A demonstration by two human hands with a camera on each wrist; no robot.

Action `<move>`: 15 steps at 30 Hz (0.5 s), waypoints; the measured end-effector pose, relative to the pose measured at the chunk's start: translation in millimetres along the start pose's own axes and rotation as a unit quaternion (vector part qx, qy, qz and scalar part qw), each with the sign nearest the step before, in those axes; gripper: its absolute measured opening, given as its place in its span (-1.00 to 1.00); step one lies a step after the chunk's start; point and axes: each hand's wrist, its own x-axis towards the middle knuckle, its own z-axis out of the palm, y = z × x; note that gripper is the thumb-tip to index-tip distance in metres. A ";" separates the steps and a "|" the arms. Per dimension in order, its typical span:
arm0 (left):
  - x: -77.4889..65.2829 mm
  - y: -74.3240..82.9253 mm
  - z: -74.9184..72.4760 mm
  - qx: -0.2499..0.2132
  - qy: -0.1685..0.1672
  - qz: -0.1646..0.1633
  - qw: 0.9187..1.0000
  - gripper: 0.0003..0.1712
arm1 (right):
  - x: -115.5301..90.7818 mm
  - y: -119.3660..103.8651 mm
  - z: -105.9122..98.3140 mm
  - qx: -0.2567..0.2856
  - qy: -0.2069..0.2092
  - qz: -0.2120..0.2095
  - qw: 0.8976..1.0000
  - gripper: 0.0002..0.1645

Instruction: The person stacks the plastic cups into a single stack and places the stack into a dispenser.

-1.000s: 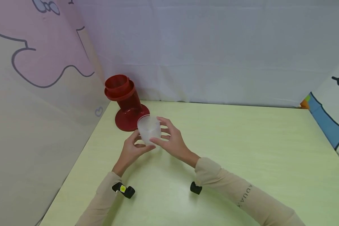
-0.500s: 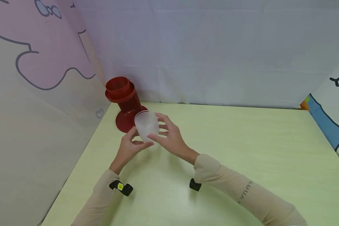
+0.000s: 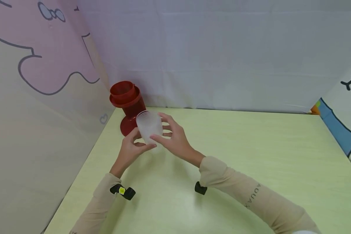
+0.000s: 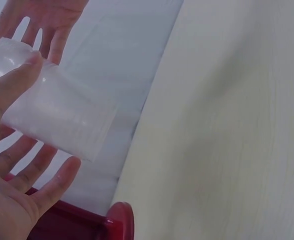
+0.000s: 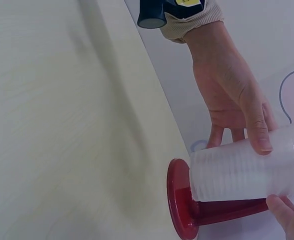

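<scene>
A stack of translucent plastic cups (image 3: 147, 125), several nested together, is held above the table between both hands. My left hand (image 3: 129, 150) grips its lower left side, thumb in front and fingers around the far side. On the right, my right hand (image 3: 175, 138) holds the stack too, with its thumb near the bottom. Ribbed rims of the nested cups (image 5: 237, 172) show in the right wrist view. Behind the stack stands a red stand (image 3: 133, 105) with a round base and a cup-like top; the cups and left hand hide part of its base.
The pale green table (image 3: 251, 162) runs out to both sides. Behind it hangs a whitish cloth (image 3: 222, 58), and a printed cloth (image 3: 55, 113) lines the left side, close to the red stand. Black wrist devices (image 3: 123, 191) sit on both wrists.
Both hands have shifted slightly up and to the left in the head view, carrying the cup stack. It now covers more of the red stand's base. The view itself has moved a little.
</scene>
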 end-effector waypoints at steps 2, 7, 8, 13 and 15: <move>0.9 1.7 -1.7 0.006 0.002 0.002 1.000 -0.25 | 1.5 -2.6 -0.3 0.000 0.000 -0.002 1.000 -0.21; 3.8 5.8 -4.7 0.009 0.008 0.002 1.000 -0.26 | 6.2 -7.6 -1.6 -0.005 -0.001 -0.012 1.000 -0.21; 4.1 6.8 -5.1 0.008 0.009 0.000 1.000 -0.25 | 7.1 -8.4 -1.9 -0.008 -0.002 -0.015 1.000 -0.22; 5.6 10.7 -9.0 0.018 0.013 -0.007 1.000 -0.24 | 11.1 -11.9 -2.8 -0.013 -0.006 -0.028 1.000 -0.21; 6.4 12.2 -11.1 0.026 0.015 -0.005 1.000 -0.26 | 12.6 -13.9 -3.2 -0.014 -0.007 -0.031 0.999 -0.21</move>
